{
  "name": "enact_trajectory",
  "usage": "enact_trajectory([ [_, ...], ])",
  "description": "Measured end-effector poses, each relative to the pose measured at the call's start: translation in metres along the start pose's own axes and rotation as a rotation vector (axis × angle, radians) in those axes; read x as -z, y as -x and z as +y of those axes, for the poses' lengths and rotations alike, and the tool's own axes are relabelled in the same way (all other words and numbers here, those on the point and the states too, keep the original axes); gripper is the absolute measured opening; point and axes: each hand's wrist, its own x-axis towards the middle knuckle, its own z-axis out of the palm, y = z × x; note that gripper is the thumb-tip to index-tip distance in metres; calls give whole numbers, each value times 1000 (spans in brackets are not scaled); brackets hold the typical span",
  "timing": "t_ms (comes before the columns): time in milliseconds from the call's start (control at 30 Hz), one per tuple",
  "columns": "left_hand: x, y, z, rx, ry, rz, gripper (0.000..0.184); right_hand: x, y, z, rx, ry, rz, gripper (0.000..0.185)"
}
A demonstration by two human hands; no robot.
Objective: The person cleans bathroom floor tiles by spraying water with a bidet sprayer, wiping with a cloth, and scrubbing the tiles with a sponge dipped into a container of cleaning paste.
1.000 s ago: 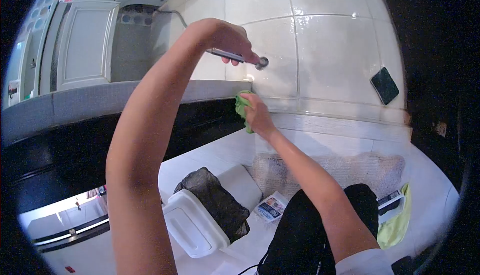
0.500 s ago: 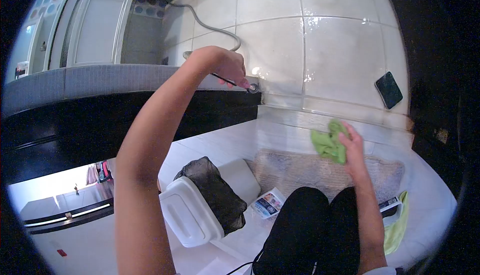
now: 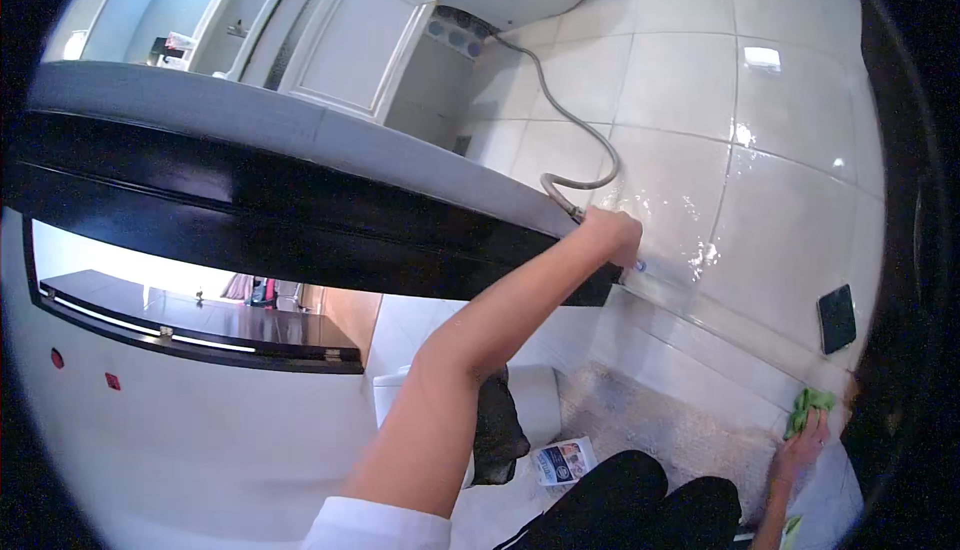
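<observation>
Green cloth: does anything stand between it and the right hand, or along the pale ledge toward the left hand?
Nothing visible does. The right hand is on the green cloth, and the pale ledge shows no object along it toward the left hand. The phone lies off it, on the tiles.

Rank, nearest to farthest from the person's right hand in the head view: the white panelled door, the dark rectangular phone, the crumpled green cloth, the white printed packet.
1. Crumpled green cloth: touching the right hand.
2. Dark rectangular phone: on the tiles, above that hand.
3. White printed packet: left of the hand, by the knees.
4. White panelled door: upper left.
</observation>
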Motion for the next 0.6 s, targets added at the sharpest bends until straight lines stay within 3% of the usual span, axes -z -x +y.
enact_trajectory([
  [267, 1, 11, -10, 90, -142, 31, 31, -27, 14, 27, 140, 46, 94, 48],
  [333, 4, 11, -13, 140, -103, 152, 26, -21, 8, 19, 146, 54, 98, 47],
  [433, 0, 7, -15, 171, -122, 222, 23, 9, 6, -6, 124, 13, 47, 47],
  [500, 6, 6, -16, 141, -131, 180, 24, 22, -1, -22, -103, 45, -147, 46],
  [533, 9, 8, -18, 145, -124, 179, 24, 9, 5, -18, -96, 47, -148, 46],
  [600, 14, 7, -18, 35, -76, 43, 28, -18, 27, 12, 3, 581, -297, 51],
])
